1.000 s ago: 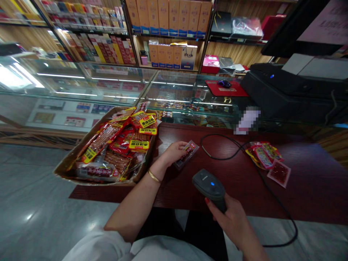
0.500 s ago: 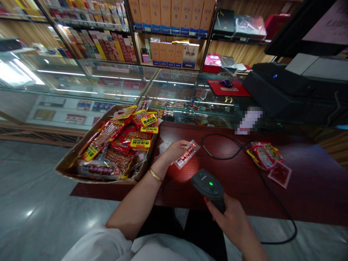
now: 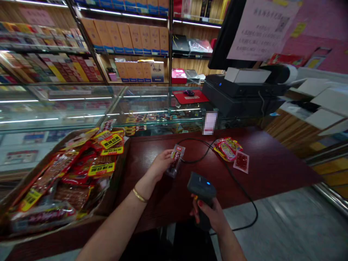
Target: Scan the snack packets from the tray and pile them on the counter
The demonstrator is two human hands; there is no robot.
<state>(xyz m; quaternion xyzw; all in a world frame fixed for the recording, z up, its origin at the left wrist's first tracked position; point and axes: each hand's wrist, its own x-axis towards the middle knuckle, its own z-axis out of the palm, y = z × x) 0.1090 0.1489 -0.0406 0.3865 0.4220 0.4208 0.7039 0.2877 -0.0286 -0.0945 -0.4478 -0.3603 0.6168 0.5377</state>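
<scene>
Holding one packet [image 3: 176, 159] mid-worktop [image 3: 263, 156], short of the far edge; can't tell whether it lies flat or is slightly raised. My left hand [image 3: 159, 166] is part-curled, fingers on the packet's left side. My right hand [image 3: 213, 214] is wrapped round the scanner [image 3: 199, 185], over the near edge; its light [image 3: 208, 183] is blue, no red glow seen on the packet. Cable [image 3: 248, 194] loops behind the packet and drops past the near edge. Progress, my judgement: partway. Box [image 3: 116, 188] at the left end well filled with snacks [image 3: 73, 195]; bags [image 3: 227, 148] and a sachet [image 3: 241, 162] sit apart, towards the right end. Packet looks in hand, not finished with; whether its code has read, can't tell.
</scene>
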